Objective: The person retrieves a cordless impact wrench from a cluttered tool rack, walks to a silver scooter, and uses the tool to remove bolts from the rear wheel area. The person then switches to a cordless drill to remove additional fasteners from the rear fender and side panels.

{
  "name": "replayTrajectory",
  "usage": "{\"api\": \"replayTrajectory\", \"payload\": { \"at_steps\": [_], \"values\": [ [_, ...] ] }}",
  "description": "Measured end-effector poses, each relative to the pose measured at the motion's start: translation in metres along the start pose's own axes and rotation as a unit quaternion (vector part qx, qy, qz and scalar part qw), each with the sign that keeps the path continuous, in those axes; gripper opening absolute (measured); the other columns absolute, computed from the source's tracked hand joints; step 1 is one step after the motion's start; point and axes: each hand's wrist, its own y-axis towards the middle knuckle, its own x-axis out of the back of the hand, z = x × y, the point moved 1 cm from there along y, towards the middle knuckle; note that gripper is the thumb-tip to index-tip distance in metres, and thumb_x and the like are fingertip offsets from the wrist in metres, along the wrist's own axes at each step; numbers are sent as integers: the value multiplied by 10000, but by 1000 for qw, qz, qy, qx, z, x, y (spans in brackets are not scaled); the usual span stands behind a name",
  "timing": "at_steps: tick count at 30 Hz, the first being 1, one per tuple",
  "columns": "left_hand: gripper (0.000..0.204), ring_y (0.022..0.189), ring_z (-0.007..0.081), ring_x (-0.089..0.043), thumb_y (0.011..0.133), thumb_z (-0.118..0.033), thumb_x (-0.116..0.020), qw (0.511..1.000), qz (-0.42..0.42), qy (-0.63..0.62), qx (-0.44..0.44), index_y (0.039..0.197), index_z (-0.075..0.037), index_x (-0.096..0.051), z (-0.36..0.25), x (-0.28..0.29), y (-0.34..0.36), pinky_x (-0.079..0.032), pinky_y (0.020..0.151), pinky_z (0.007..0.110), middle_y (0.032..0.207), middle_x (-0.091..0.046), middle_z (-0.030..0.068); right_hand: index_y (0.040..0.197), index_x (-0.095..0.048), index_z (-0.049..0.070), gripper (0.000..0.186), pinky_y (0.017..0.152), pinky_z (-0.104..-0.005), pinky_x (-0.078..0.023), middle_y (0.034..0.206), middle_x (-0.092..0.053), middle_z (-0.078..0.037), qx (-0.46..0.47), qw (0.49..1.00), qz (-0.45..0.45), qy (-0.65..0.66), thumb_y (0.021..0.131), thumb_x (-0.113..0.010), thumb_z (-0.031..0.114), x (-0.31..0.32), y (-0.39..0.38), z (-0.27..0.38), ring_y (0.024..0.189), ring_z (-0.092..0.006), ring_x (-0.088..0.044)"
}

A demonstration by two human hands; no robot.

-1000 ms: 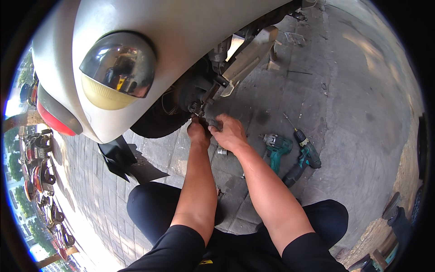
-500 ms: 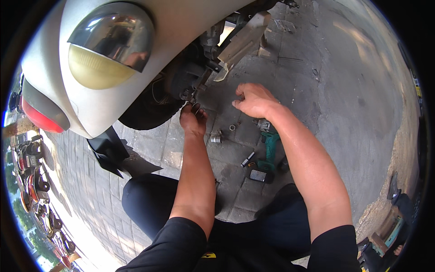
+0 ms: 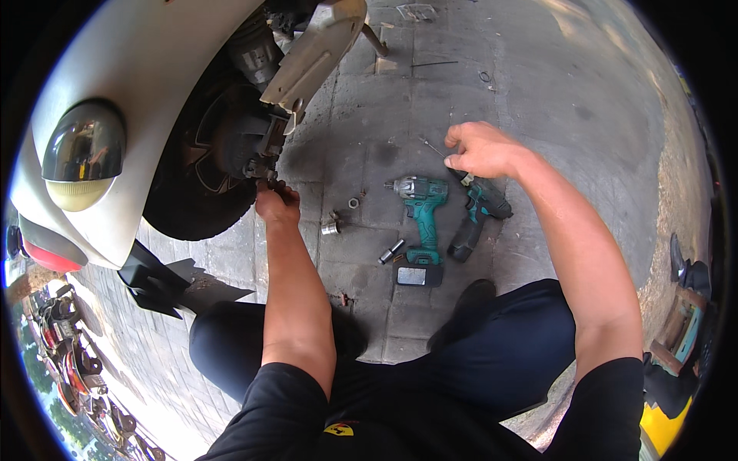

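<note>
Head view: L hand (image 3: 277, 206) is curled at the hub fitting (image 3: 261, 170), R side of the wheel (image 3: 188, 173); fingers hide the contact, so can't tell if they're clamped on it. R hand (image 3: 483, 150) is well R of the wheel, thumb & fingertips apart, nothing clearly held, above the cordless drill (image 3: 478, 206); can't tell if touching. Prob. best to keep L hand steady, fingertips clear of pinch pts, & R hand off the thin bit. Fitting looks dark, grimy, w/ some dull bare metal. Wheel: black tyre, dusty spokes, partly under the pale body panel (image 3: 154, 69).
</note>
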Motion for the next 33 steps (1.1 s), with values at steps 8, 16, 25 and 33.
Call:
{"api": "replayTrajectory", "payload": {
  "at_steps": [8, 16, 25, 33],
  "values": [
    [341, 539, 129, -413, 970, -449, -489, 999, -41, 18, 29, 807, -150, -465, 1, -4, -8, -344, 494, 289, 672, -443, -10, 1236, -606, -1, 451, 1009, -409, -453, 1256, -614, -211, 16, 1000, 0, 0, 868, -661, 254, -2, 12, -9, 1202, -338, -569],
    [354, 521, 142, -405, 960, -440, -478, 999, 15, -4, 42, 754, -157, -430, 8, 0, -17, -320, 479, 290, 629, -436, -1, 1235, -607, 1, 448, 1020, -407, -444, 1259, -612, -209, -1, 1000, 7, 7, 867, -660, 250, -3, 11, -1, 1208, -340, -561],
    [358, 524, 140, -419, 982, -436, -464, 999, -12, 8, 28, 780, -140, -456, 3, -2, -20, -315, 469, 279, 624, -449, 2, 1220, -612, -2, 444, 1001, -411, -455, 1224, -630, -207, 5, 1000, 13, 2, 857, -662, 248, -5, 10, 8, 1182, -342, -576],
    [346, 533, 139, -401, 978, -452, -456, 999, -31, 28, 4, 783, -167, -438, 0, -9, -15, -316, 488, 276, 654, -442, -6, 1206, -616, -10, 436, 971, -412, -471, 1190, -647, -210, 22, 1000, 15, -14, 855, -663, 246, -8, 9, 11, 1138, -343, -603]
  ]
}}
